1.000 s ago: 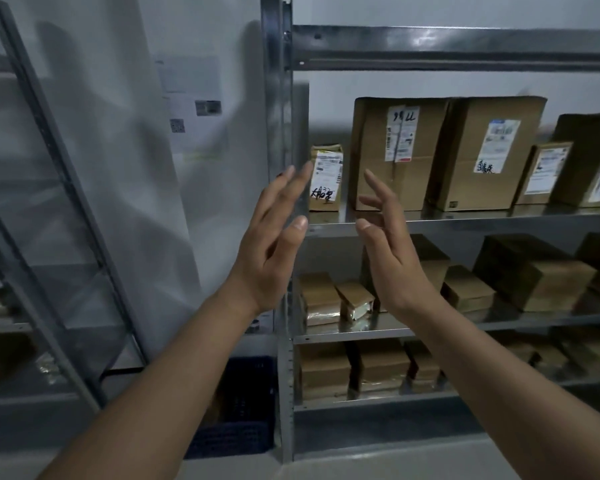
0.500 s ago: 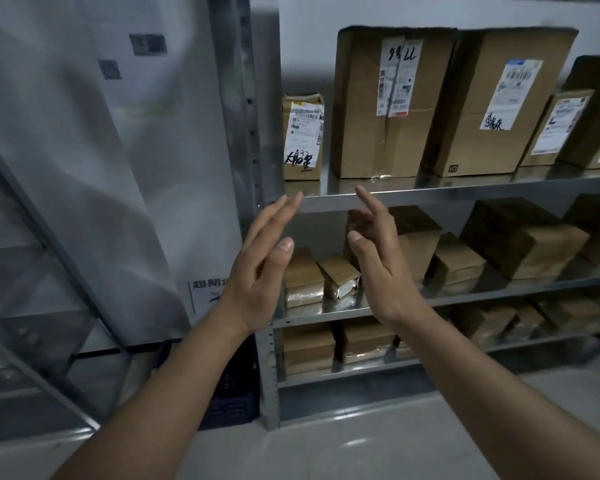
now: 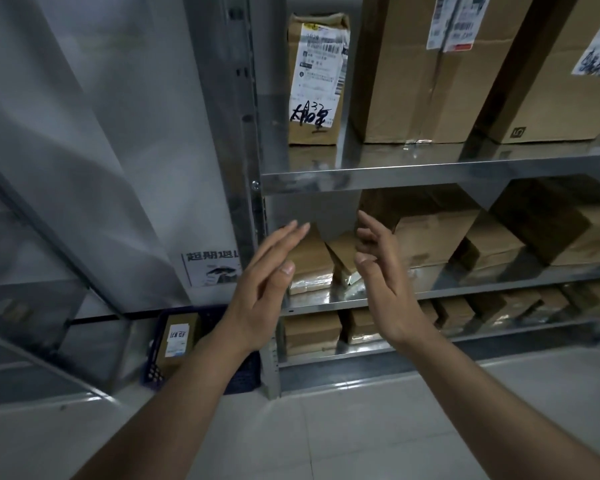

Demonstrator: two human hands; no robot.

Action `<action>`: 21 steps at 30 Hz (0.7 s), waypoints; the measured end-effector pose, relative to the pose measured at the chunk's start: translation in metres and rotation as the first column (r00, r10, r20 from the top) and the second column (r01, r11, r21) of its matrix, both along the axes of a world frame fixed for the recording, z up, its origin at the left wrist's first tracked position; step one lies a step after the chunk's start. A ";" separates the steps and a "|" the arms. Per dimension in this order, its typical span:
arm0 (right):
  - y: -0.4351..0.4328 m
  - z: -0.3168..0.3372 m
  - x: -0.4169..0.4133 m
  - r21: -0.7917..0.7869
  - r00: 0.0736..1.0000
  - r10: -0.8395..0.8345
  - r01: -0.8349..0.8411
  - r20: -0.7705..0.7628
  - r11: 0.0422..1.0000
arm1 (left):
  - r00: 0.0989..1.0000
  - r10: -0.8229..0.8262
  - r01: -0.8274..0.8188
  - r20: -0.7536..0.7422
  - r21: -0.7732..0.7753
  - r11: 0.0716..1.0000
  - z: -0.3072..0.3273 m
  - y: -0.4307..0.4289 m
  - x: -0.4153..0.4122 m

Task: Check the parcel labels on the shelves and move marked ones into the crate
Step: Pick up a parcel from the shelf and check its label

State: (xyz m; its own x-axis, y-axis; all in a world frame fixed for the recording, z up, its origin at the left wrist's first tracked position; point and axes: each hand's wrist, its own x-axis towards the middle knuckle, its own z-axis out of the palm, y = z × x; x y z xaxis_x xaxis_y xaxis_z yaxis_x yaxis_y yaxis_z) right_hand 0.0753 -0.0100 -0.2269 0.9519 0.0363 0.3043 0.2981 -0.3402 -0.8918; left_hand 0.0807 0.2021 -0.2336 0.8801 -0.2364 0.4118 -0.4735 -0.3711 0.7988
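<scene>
Our left hand (image 3: 257,296) and right hand (image 3: 385,289) are open and empty, palms facing. The small parcel (image 3: 312,261) lies just beyond them, between both, nearer to the left hand.

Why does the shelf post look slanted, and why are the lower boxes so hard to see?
Head view: the wide-angle lens slants the shelf post; head view, dim light leaves the lower boxes in shadow, while glare streaks the metal shelf edge and floor.
</scene>
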 end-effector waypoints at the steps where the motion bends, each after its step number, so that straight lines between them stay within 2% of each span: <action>1: -0.004 -0.007 0.006 0.002 0.999 0.007 -0.007 -0.032 1.000 | 1.000 0.015 -0.015 -0.026 0.000 1.000 -0.006 -0.004 0.005; 7: -0.035 -0.048 0.064 0.024 0.979 0.120 -0.118 -0.166 0.993 | 0.980 0.127 -0.128 -0.154 0.003 0.992 -0.040 -0.039 0.041; 10: -0.044 -0.066 0.095 0.035 0.965 0.184 -0.181 -0.189 0.983 | 0.952 0.224 -0.227 -0.210 0.009 0.974 -0.054 -0.058 0.061; 15: -0.054 -0.103 0.139 0.079 0.910 0.265 -0.253 -0.318 0.964 | 0.893 0.314 -0.328 -0.323 0.013 0.945 -0.085 -0.084 0.091; 17: -0.053 -0.117 0.151 0.086 0.887 0.276 -0.263 -0.369 0.961 | 0.813 0.367 -0.415 -0.452 -0.008 0.910 -0.099 -0.089 0.106; 18: -0.050 -0.123 0.158 0.097 0.870 0.285 -0.269 -0.401 0.958 | 0.734 0.386 -0.485 -0.559 -0.034 0.874 -0.105 -0.093 0.116; 20: -0.044 -0.129 0.167 0.125 0.833 0.290 -0.263 -0.470 0.957 | 0.518 0.369 -0.672 -0.772 -0.101 0.733 -0.114 -0.097 0.136; 21: -0.040 -0.131 0.171 0.148 0.815 0.292 -0.252 -0.500 0.956 | 0.444 0.341 -0.732 -0.829 -0.116 0.672 -0.117 -0.098 0.145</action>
State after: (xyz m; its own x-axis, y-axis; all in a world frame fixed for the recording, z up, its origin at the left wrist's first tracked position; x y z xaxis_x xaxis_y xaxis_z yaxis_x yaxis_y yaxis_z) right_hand 0.2468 -0.0498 -0.3577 0.9255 0.3142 -0.2113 -0.1368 -0.2429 -0.9604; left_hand 0.2256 0.1045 -0.3511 0.7766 0.4122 -0.4764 0.4744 0.1148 0.8728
